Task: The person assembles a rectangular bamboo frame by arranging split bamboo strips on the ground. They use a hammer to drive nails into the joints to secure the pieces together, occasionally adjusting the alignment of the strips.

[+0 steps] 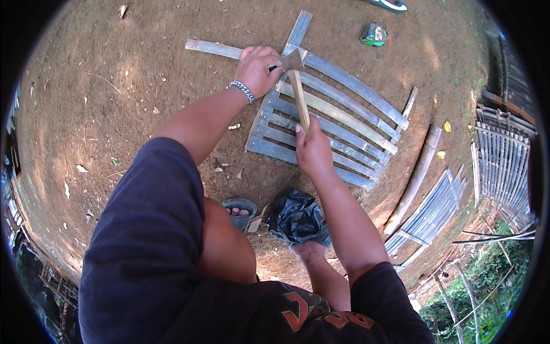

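My right hand [314, 150] is wrapped round the light wooden handle of a hammer [300, 100]. Its dark metal head rests at or just above the upper left corner of a bamboo slat panel [338, 112], right by my left fingers. My left hand [260, 70], a chain bracelet on its wrist, is closed at that corner with thumb and forefinger bunched together. Whatever they pinch is hidden. A loose-looking bamboo slat [215, 48] sticks out to the left from beneath that hand. Several slats of the panel run lengthwise over a crosspiece [299, 28] that juts out at the far end.
A green and black tape measure [374, 34] lies beyond the panel, with a curved tool handle [389, 5] at the far edge. To the right are a bamboo pole [415, 178] and another slatted panel [427, 215]. A black plastic bag [295, 218] lies by my foot.
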Action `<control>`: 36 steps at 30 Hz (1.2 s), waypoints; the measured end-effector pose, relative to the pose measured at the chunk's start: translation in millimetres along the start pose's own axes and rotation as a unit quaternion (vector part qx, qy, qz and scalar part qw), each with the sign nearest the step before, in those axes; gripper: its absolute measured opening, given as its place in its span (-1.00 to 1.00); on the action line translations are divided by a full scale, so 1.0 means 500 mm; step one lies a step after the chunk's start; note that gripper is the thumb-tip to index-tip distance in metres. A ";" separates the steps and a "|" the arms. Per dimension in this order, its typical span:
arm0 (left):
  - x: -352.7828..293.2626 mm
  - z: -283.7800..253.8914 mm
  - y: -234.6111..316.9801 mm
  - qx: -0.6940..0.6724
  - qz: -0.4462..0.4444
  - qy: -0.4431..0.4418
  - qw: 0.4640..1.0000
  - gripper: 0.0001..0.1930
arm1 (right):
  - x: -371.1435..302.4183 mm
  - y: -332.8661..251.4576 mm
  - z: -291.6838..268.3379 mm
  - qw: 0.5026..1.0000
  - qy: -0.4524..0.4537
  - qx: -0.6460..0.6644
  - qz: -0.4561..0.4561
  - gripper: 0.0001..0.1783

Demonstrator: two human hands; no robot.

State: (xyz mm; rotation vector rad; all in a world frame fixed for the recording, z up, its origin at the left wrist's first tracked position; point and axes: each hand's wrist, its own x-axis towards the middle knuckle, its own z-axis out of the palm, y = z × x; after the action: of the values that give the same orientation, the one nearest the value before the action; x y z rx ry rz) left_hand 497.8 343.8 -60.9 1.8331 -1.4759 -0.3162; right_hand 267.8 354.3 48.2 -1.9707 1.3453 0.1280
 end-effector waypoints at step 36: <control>0.003 -0.004 0.007 0.022 -0.006 -0.010 1.000 -0.88 | 0.001 0.011 -0.002 0.999 -0.006 0.020 0.030 -0.59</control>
State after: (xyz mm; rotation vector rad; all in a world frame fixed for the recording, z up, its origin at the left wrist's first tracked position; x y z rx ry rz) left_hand 497.1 342.9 -56.7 1.8783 -1.4977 -0.3114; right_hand 262.9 352.2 45.8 -1.8941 1.3897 0.1414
